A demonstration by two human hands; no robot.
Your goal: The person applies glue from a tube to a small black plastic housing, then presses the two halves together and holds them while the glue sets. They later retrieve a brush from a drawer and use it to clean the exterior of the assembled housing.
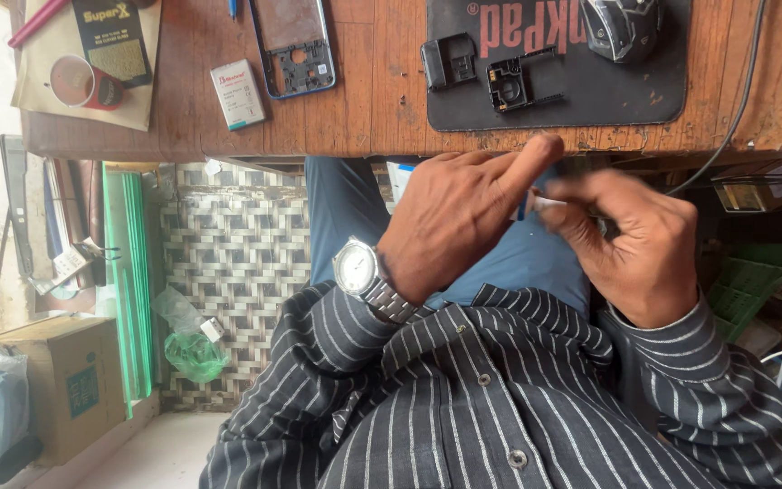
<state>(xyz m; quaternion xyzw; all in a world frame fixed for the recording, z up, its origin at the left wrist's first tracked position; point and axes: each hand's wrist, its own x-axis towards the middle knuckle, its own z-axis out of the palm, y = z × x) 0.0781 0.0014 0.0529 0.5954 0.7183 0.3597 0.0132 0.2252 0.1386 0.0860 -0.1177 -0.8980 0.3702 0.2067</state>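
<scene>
Both hands held together in the lap, just below the near edge of the worn brown wooden desk (355, 100). Left hand (459, 217), silver wristwatch (357, 269) on its wrist, fingers curled with the forefinger stretched out toward the other hand. Right hand (631, 244) closed around a small white stick-like thing with a blue part (536, 203), pinched at the fingertips; blurred, so impossible to tell exactly what kind of thing, or whether the left fingers also grip it. Held above the blue trousers (346, 208), clear of the desk.

Up on the desk: black mat (662, 91) at the far right side, carrying a dark computer mouse (622, 27) and two small black plastic phone parts (486, 72). Left of the mat, a blue-rimmed phone frame (293, 45), then a small white box (237, 93) near the front edge. Toward the left corner, a red-and-white tape roll (83, 81) on brown paper.

Below left, a cardboard box (70, 380) on the floor.
</scene>
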